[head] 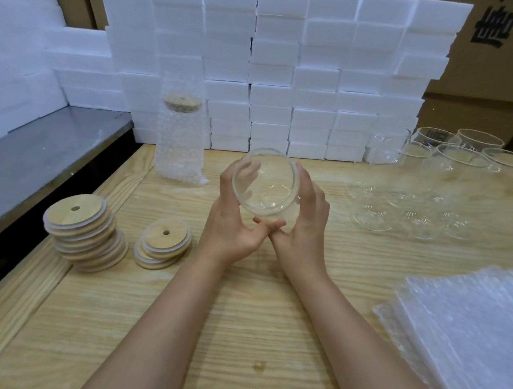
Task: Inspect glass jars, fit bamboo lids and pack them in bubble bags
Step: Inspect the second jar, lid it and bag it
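Your left hand [231, 226] and right hand [303, 227] both grasp one glass jar [265, 189]. The fingers curl around its wall from either side, and the thumbs meet beneath it. You hold the jar clear of the wooden table [237, 318], over the middle of it. The jar is tilted so that the open mouth faces you, and no lid is fitted.

Left of your hands, two stacks of bamboo lids rest on the table: a short stack [162, 245] close to your left wrist and a taller stack [85, 234] beyond it, near the table's left edge. Each top lid shows a small hole.

Far left of the held jar, a packed jar [180, 143] stands upright in a bubble bag, its bamboo lid visible through the wrap.

To the right, a group of empty jars [422, 185] stands on the table, well apart from your hands. Their exact number cannot be told.

At near right lies a pile of flat bubble bags [470, 334].

A wall of white foam blocks [276, 70] runs along the far side, with cardboard boxes [496, 60] behind it. A grey metal surface [33, 157] adjoins the table on the left.
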The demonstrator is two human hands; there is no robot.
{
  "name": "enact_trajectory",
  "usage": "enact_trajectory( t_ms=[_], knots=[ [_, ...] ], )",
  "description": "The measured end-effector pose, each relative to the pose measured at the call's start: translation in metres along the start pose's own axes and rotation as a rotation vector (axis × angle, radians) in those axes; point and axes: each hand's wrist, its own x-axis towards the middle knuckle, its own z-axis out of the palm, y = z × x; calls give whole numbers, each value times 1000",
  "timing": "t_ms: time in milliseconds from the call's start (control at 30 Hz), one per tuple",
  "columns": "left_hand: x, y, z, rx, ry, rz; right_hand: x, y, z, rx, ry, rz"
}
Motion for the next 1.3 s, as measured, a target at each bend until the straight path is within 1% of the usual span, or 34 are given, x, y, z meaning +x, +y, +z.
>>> enact_trajectory(
  t_ms=[100, 200, 300, 433, 600, 733, 900, 1100, 1300],
  knots=[
    [1, -4, 1, 23, 15, 44, 0, -1, 0, 24, 20, -19],
    [0, -7, 3, 79, 44, 19, 0, -2, 0, 81, 22, -9],
    [-2, -6, 4, 118, 56, 58, 0, -2, 0, 146, 5, 25],
    [-4, 4, 2, 153, 63, 63, -1, 1, 0, 178, -21, 97],
    [-2, 8, 1, 224, 54, 34, -3, 8, 4, 235, -72, 184],
    [-2, 11, 1, 222, 42, 8, -2, 0, 1, 249, -58, 164],
    [-1, 14, 3, 125, 18, -111, -4, -5, 2, 149, -61, 84],
    [-1, 13, 9, 12, 13, -288, -5, 2, 1, 136, -74, 140],
    [-1, 9, 11, -32, 12, -376, -3, 1, -2, 105, -104, 192]
  ],
)
